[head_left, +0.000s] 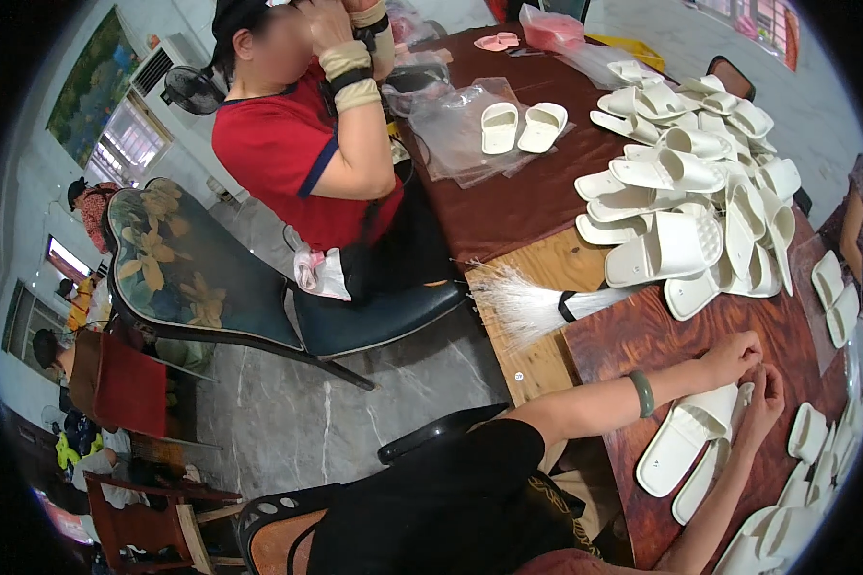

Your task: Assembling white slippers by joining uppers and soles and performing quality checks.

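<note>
A pair of white slide slippers (683, 439) lies in front of me on the reddish wood-grain tabletop (633, 335). My left hand (735, 357), with a green bangle on its wrist, is above the strap end of the pair, its fingers pinched together. Close beside it, my right hand (765, 398) bends its fingers in a pinch at the same end of the slippers. Whatever lies between the fingertips is too small to make out. A bundle of thin white strands (547, 302), bound with a black band, rests left of the slippers.
A large heap of white slippers (686, 187) stands beyond my left hand; more slippers (805, 479) crowd the right edge. Another pair (523, 129) sits by clear plastic bags (460, 125) on the dark red cloth. A person in a red shirt (288, 153) sits at left, hands raised.
</note>
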`<action>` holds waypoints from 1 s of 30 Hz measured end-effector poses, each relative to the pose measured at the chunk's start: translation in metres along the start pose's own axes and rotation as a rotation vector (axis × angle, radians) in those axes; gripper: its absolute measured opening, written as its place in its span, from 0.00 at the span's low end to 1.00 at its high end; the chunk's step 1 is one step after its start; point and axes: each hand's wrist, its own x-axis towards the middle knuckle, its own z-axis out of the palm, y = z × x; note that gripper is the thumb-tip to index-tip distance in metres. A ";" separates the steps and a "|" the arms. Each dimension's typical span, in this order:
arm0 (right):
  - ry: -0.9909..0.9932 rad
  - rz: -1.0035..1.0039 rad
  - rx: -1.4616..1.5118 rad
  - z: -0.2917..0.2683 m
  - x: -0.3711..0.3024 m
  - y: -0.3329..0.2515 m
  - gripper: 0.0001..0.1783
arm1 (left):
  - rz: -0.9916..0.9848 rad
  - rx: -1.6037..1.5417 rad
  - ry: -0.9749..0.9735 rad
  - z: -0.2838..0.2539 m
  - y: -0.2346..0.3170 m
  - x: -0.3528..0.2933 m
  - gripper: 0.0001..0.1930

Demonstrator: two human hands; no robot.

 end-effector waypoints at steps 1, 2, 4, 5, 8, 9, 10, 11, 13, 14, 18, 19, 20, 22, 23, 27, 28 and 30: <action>0.008 -0.028 -0.036 -0.005 0.002 0.003 0.07 | -0.037 0.000 -0.027 0.001 0.003 0.001 0.05; 0.016 -0.055 -0.074 -0.008 0.003 0.004 0.07 | -0.074 -0.001 -0.055 0.001 0.006 0.002 0.05; 0.044 -0.036 -0.037 -0.011 0.002 0.005 0.07 | -0.069 -0.041 -0.084 0.003 0.010 0.001 0.05; 0.053 -0.033 -0.058 -0.012 0.002 0.005 0.07 | -0.063 -0.066 -0.106 0.003 0.011 0.001 0.05; 0.026 -0.078 -0.124 -0.009 0.000 -0.001 0.07 | -0.081 -0.050 -0.066 -0.003 0.010 0.003 0.05; 0.004 -0.072 -0.078 0.001 0.000 -0.005 0.07 | -0.113 -0.098 -0.067 -0.013 0.016 0.003 0.05; -0.020 -0.065 -0.029 0.007 -0.001 -0.005 0.06 | -0.117 -0.095 -0.063 -0.012 0.015 0.001 0.05; 0.011 -0.086 -0.089 0.001 -0.002 -0.005 0.06 | -0.099 -0.067 -0.078 -0.008 0.017 0.002 0.05; 0.014 -0.063 -0.054 -0.008 -0.001 -0.004 0.06 | -0.107 -0.088 -0.089 -0.001 0.022 0.001 0.05; 0.016 -0.035 -0.018 -0.012 0.000 -0.003 0.06 | -0.106 -0.083 -0.084 -0.001 0.023 0.002 0.05; 0.049 -0.100 -0.120 -0.008 -0.001 0.001 0.06 | -0.062 -0.029 -0.066 -0.004 0.021 0.001 0.06; 0.046 -0.100 -0.118 -0.008 -0.001 0.003 0.06 | -0.081 -0.043 -0.075 -0.006 0.024 0.002 0.06; 0.040 -0.092 -0.069 -0.011 0.001 0.005 0.06 | -0.100 -0.057 -0.084 -0.008 0.026 0.003 0.06; 0.031 -0.085 -0.018 -0.012 0.001 0.006 0.06 | -0.085 -0.032 -0.074 -0.005 0.021 0.002 0.06; 0.015 -0.080 -0.054 -0.012 0.001 0.005 0.07 | -0.070 -0.009 -0.065 -0.004 0.020 0.002 0.06; 0.016 -0.049 -0.033 -0.015 0.003 0.008 0.06 | -0.090 -0.037 -0.070 -0.006 0.023 0.003 0.06; 0.013 -0.050 -0.031 -0.014 0.002 0.007 0.06 | -0.093 -0.052 -0.066 -0.005 0.022 0.002 0.06; -0.009 -0.061 -0.030 -0.010 0.000 0.004 0.06 | -0.096 -0.065 -0.059 -0.006 0.020 0.002 0.06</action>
